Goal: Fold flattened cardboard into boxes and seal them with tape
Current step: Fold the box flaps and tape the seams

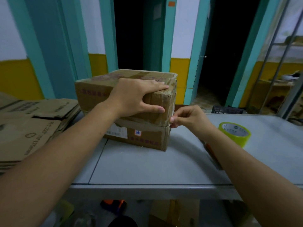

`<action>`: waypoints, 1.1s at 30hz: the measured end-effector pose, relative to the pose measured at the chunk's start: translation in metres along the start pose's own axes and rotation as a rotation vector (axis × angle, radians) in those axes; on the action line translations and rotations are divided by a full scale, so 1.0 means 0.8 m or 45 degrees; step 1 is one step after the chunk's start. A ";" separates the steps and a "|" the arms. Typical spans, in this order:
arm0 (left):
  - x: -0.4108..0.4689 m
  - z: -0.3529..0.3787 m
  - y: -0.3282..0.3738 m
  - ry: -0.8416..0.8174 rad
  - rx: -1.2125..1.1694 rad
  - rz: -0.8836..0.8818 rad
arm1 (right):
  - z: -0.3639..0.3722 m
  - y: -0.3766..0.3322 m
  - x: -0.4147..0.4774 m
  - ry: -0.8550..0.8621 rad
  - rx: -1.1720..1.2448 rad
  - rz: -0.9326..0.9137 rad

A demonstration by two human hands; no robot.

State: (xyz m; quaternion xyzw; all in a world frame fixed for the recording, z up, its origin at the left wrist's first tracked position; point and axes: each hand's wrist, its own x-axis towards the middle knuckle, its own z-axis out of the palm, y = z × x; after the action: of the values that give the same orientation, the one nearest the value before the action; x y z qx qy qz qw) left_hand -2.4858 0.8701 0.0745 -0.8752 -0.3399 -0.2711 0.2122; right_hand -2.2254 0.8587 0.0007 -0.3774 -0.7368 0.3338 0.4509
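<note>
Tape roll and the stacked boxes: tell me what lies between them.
Head view: the right hand, pinching at the stacked boxes' corner, sits between them and the tape roll, above table.

A grey table point(147, 169) carries a taped cardboard box point(147, 136) set towards its far side, with a second box point(98, 94) stacked on top of it and not touching the table itself. Left of that bottom box, and touching or just beside it, a stack of flattened cardboard point(32, 125) lies flat and covers the table's left end. Right of the box and well apart from it a yellow-green roll of tape point(234, 133) stands on its edge, and between the two a thin orange-edged object point(210, 152) lies mostly hidden under a forearm.
</note>
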 end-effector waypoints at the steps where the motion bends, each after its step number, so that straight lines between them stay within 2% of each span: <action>1: 0.000 0.000 0.001 -0.001 0.000 -0.001 | -0.001 0.000 -0.001 -0.008 -0.003 -0.001; 10: -0.002 0.001 0.000 -0.036 -0.025 -0.010 | 0.001 -0.005 -0.011 -0.019 -0.118 0.037; 14: -0.003 -0.004 0.006 -0.020 -0.012 -0.016 | 0.001 -0.021 -0.014 -0.052 -0.337 0.068; 16: -0.003 -0.008 0.008 -0.005 -0.078 -0.031 | 0.007 -0.032 -0.012 0.038 -0.407 0.095; 18: -0.004 -0.012 0.010 0.109 -0.401 -0.095 | 0.014 -0.042 -0.008 0.244 -0.385 0.095; 20: -0.009 -0.015 0.007 0.396 -0.659 -0.152 | 0.019 -0.053 -0.006 0.396 -0.332 0.034; 22: -0.019 -0.018 -0.002 0.546 -0.547 -0.195 | 0.022 -0.061 -0.005 0.384 -0.344 -0.020; 27: -0.054 -0.015 -0.020 0.157 -0.092 -0.160 | 0.005 -0.061 -0.024 0.369 -0.692 0.036; 31: -0.062 -0.007 -0.025 0.118 0.010 -0.168 | -0.059 -0.026 -0.045 0.313 -1.163 0.308; 33: -0.058 -0.007 -0.028 0.112 0.007 -0.197 | -0.095 -0.008 -0.058 0.222 -1.283 0.501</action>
State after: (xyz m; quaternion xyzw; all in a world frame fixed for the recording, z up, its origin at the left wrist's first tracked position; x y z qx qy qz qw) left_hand -2.5320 0.8599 0.0542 -0.8329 -0.3977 -0.3238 0.2079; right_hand -2.1428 0.8278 0.0151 -0.7037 -0.6809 -0.0148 0.2026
